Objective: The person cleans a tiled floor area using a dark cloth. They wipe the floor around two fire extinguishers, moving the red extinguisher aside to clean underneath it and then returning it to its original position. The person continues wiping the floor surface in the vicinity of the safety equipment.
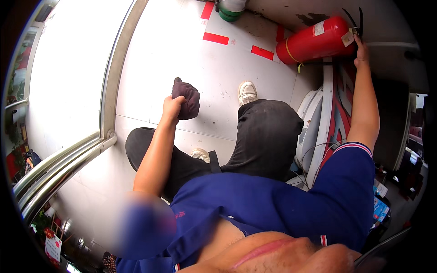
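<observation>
My left hand (172, 108) grips a bunched dark cloth (187, 101) above the pale floor, in front of my bent knee. Out to the right, my right hand (362, 53) holds a red fire extinguisher (315, 39) at its valve end, by the black handle levers (361, 22). The extinguisher is tilted well over, with its base pointing left. A yellow band circles its body near the base, and a paper tag (348, 38) hangs at the neck. Part of my right hand's grip is hidden behind the valve.
Red tape strips (215, 38) mark the tiled floor (211, 68) beside the extinguisher. A green-and-white container (231, 10) stands at the top by the wall. Metal rails (68, 167) and a door frame (116, 65) border the left. Thin cables (309, 150) hang near the white-edged panel (326, 126) at right.
</observation>
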